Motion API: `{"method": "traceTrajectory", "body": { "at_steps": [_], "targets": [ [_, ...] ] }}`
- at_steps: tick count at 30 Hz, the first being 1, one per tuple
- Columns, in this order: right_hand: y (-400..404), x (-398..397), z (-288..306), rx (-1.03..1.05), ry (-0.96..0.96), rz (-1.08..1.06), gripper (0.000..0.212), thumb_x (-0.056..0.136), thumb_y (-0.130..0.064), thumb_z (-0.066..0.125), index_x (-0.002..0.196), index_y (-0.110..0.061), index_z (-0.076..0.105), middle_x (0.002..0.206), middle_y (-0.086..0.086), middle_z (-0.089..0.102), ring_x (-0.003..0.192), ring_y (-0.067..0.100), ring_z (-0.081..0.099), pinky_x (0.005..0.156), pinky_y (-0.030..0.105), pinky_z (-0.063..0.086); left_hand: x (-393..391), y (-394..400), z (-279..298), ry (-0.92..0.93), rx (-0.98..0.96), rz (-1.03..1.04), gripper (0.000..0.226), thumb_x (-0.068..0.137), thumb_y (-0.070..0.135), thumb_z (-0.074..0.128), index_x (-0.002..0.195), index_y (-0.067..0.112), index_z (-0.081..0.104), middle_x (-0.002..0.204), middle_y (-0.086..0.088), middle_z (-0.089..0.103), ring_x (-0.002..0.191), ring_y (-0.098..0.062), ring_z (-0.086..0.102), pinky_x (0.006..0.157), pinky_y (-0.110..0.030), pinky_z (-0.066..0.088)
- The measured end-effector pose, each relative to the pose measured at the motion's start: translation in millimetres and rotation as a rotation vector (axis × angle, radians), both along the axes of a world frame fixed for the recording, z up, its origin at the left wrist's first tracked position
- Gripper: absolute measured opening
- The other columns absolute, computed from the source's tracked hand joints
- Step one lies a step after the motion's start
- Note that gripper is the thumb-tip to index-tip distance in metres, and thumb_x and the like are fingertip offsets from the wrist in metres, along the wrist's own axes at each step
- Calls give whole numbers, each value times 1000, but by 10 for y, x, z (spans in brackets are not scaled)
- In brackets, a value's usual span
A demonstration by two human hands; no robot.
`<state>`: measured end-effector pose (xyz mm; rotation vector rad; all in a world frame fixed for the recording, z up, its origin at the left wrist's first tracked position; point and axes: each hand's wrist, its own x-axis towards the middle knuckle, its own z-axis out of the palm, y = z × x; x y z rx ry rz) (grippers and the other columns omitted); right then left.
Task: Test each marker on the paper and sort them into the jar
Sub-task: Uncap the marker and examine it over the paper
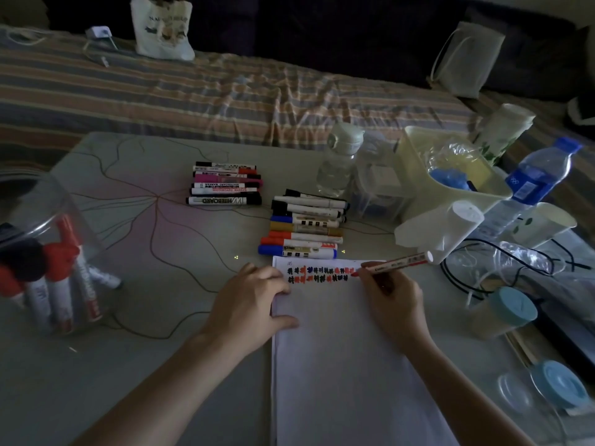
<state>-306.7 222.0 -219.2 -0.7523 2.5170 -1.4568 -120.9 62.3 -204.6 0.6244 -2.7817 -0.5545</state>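
Head cam: right hand [394,300] pinches a red marker [397,263], tip on the paper [338,349]; left hand [249,304] presses the sheet flat, fingers straight. Jar [48,252] sits far left, so reaching across could smear that ink.

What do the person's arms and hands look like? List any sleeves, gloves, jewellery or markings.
Both forearms are bare as far as the frame shows: no sleeves in view. The left hand and right hand wear no gloves, and no rings, watch or bracelet show. No markings can be made out in the dim light.
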Motion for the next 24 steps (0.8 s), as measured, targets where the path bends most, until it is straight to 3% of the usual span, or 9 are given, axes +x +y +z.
{"method": "traceTrajectory", "body": {
  "at_steps": [6,11,15,20,24],
  "targets": [
    [2,-11,-28,32,20,11,15,89,-38,66,89,-23,70,79,-5,69,75,13,65,69,38,54,5,1,6,-2,0,16,59,67,57,77,116,25,68,125,11,59,110,-13,48,81,-22,38],
    [-2,15,-47,32,51,17,16,89,-34,66,83,-19,67,78,0,68,73,17,65,60,22,49,11,9,16,-11,3,10,60,69,58,75,119,26,67,128,11,57,113,-12,46,85,-23,40],
    [6,5,-48,36,44,-2,20,90,-34,66,84,-15,66,76,1,68,73,20,64,62,30,51,10,7,18,-14,2,8,60,69,57,76,119,25,67,127,11,58,112,-12,47,85,-23,40],
    [3,32,-18,21,39,40,10,88,-32,68,81,-27,65,78,0,69,72,16,64,58,19,47,3,11,37,-31,-1,0,61,71,58,74,122,27,65,129,12,56,114,-11,45,86,-21,38],
    [3,41,-22,22,85,11,14,89,-27,68,83,-16,67,74,-2,67,65,15,61,53,11,42,6,19,39,-35,-6,0,61,71,58,74,123,26,64,131,12,55,115,-11,45,87,-21,36]
  ]
}}
